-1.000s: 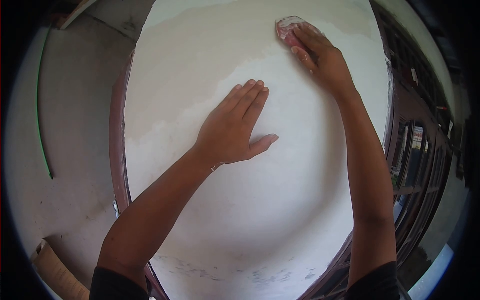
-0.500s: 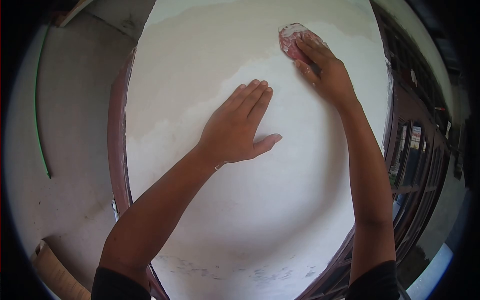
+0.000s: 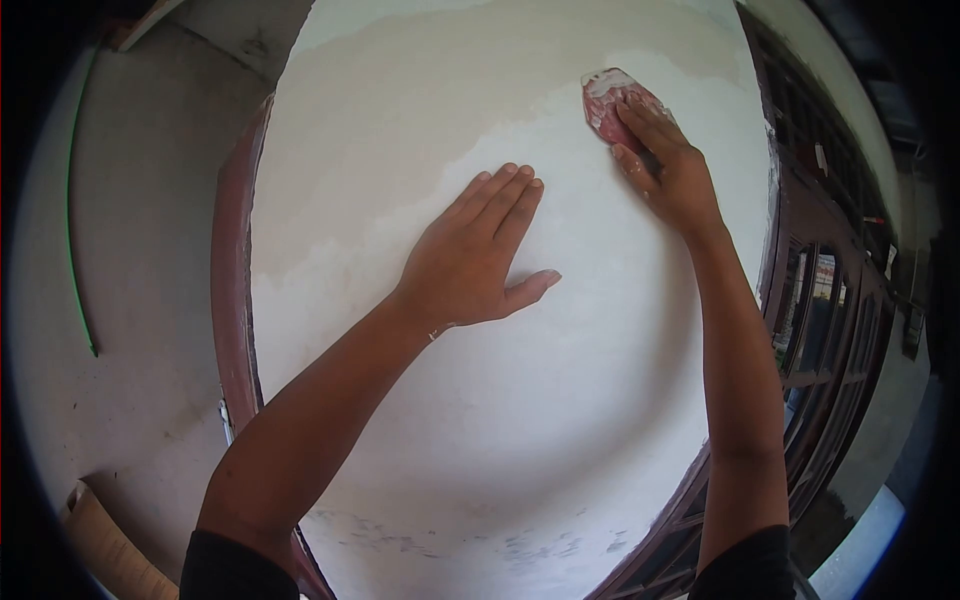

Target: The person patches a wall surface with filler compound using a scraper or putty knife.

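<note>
A broad white wall surface (image 3: 480, 420) fills the middle of the view, with a beige, darker patch (image 3: 370, 130) across its upper left. My left hand (image 3: 465, 245) lies flat on it, fingers stretched upward and thumb held out to the right. Higher up and to the right, my right hand (image 3: 675, 180) grips a red sanding block (image 3: 607, 97) smeared with white residue. The block rests against the wall near the patch's edge; my fingers cover its right part. White flecks mark my right thumb and left wrist.
A maroon frame (image 3: 232, 290) borders the wall's left edge. Dark maroon doors or windows with glass panes (image 3: 818, 300) stand along the right. Farther left are a green strip (image 3: 70, 210) on a grey surface and a brown board (image 3: 115, 545) at the bottom corner.
My right hand and the sanding block have moved down and to the right over the wall. My left hand has stayed in nearly the same place.
</note>
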`<state>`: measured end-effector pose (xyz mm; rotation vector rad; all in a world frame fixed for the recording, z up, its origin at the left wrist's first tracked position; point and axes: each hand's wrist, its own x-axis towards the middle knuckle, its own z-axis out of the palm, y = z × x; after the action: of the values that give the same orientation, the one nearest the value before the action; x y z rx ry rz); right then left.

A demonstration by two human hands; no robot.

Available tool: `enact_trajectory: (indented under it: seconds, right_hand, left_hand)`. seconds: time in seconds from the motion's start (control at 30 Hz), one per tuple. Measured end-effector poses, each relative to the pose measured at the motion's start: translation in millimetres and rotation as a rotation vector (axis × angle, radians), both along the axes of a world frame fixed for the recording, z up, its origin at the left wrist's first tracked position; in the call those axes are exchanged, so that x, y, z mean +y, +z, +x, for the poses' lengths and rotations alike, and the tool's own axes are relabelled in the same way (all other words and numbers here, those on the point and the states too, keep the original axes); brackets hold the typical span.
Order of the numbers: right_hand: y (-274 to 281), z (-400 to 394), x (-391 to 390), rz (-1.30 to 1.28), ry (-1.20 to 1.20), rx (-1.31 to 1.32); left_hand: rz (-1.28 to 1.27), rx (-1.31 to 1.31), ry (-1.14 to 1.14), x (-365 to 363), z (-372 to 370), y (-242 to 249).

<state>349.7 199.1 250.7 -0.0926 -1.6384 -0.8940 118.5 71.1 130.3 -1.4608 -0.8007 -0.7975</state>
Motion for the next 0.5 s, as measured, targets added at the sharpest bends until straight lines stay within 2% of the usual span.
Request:
enact_trajectory:
  seconds: [0.2,0.33,0.4,0.5]
  right_hand:
    - [-34.6,8.1,-1.3,0.044,0.083,0.081]
    - [-103.5,5.4,-18.1,0.059,0.256,0.202]
    - [-154.7,2.8,-33.4,0.086,0.385,0.209]
    - [-257.3,-7.3,-61.0,-0.160,0.674,0.269]
  left_hand:
    - [-0.024,-0.011,-0.012,-0.9,0.4,-0.6]
    - [-0.108,-0.081,-0.097,-8.0,0.4,-17.2]
    - [-0.132,-0.151,-0.177,-15.5,-0.2,-50.0]
    - [-0.207,-0.387,-0.330,-39.9,4.4,-136.8]
